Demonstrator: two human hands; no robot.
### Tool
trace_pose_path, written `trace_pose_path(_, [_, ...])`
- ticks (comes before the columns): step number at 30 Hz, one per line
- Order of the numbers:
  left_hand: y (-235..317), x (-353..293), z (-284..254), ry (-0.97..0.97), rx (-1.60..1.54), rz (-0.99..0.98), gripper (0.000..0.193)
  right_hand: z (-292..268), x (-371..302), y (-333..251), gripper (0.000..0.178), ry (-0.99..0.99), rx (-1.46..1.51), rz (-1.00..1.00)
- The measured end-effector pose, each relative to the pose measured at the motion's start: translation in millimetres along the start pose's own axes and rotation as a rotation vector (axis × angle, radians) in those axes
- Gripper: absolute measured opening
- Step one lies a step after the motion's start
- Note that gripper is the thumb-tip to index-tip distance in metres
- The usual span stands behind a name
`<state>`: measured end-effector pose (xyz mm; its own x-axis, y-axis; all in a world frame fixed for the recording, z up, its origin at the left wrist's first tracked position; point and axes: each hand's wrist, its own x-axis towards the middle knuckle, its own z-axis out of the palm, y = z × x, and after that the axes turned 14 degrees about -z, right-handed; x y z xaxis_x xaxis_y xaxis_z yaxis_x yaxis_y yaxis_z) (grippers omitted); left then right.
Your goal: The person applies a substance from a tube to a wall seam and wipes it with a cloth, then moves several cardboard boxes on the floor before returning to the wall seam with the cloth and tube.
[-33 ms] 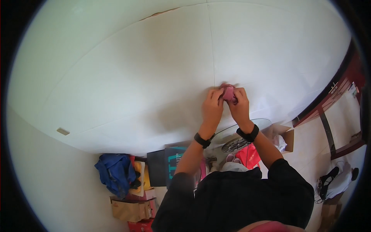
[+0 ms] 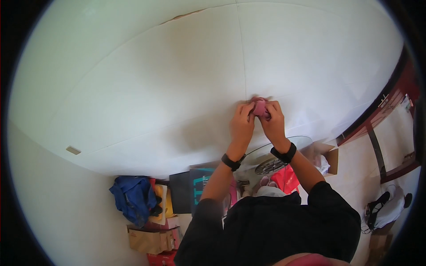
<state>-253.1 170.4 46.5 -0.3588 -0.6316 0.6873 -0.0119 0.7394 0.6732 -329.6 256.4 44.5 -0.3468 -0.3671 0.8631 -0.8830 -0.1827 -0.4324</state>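
In front of the white wall, a crumpled pink cloth (image 2: 260, 109) is bunched between both my hands. My left hand (image 2: 242, 123) grips its left side with bent fingers. My right hand (image 2: 274, 119) closes round the opposite side, fingers curled over the edge. The two hands are close together with arms raised, and a black band circles each wrist. Whether the cloth touches the wall I cannot tell. Part of it is hidden behind the fingers.
Below my arms stands a round fan (image 2: 270, 165) beside a red bag (image 2: 286, 179) and an open cardboard box (image 2: 329, 158). To the left are a dark box (image 2: 181, 193), a blue bag (image 2: 133, 197) and brown paper bags (image 2: 144, 240). A wall plate (image 2: 73, 150) sits at far left.
Both hands and the pink cloth have shifted very slightly left. My grip on it looks the same.
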Motion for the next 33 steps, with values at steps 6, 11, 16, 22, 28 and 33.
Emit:
trace_pose_path(6, [15.6, 23.1, -21.5, 0.045, -0.014, -0.1, 0.023, -3.3, 46.1, -14.2, 0.037, -0.039, 0.08, -0.125])
trace_pose_path(11, [58.7, 65.5, -1.7, 0.145, 0.021, -0.074, 0.025, -37.4, 93.5, -18.8, 0.039, 0.036, 0.064, -0.16])
trace_pose_path(16, [106.9, 76.0, 41.7, 0.048, -0.039, 0.153, 0.021, -64.2, 82.3, 25.5, 0.034, 0.25, 0.111, -0.032])
trace_pose_path(22, [99.9, 46.4, 96.5, -0.083, 0.014, 0.083, 0.02, -93.5, 47.6, 65.3, 0.024, 0.23, 0.011, 0.064])
trace_pose_path(28, [60.7, 14.1, 101.7, -0.131, 0.14, 0.033, 0.021, -81.6, 5.2, 87.2, 0.021, 0.102, 0.036, 0.145])
trace_pose_path(33, [56.6, 18.2, 67.1, -0.057, 0.229, -0.054, 0.019, -67.3, 28.8, 59.4, 0.031, 0.05, 0.022, -0.017])
